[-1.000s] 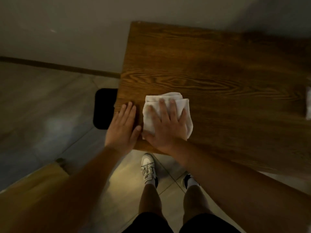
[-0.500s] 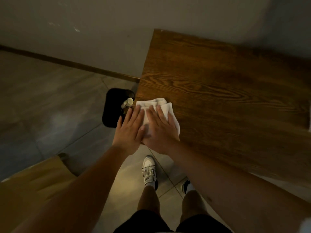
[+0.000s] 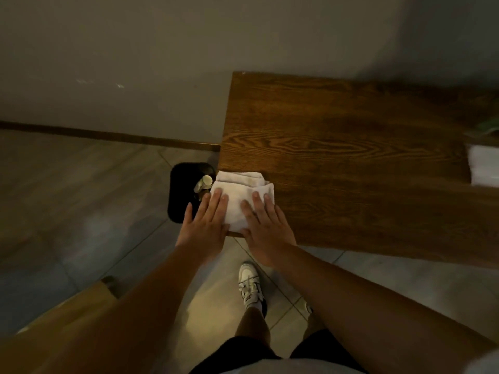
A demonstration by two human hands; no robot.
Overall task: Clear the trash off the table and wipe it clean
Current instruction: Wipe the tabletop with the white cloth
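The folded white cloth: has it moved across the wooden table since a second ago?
Yes. The folded white cloth slid left to the wooden table corner.

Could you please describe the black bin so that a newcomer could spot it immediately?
Start at the wooden table and go to its near left corner, where a white cloth lies. The black bin stands on the floor beside that corner, the only dark container, with pale trash inside.

Both hands, left hand [image 3: 205, 225] and right hand [image 3: 266, 230], flat on cloth [image 3: 241, 197] at table [image 3: 351, 163] corner.
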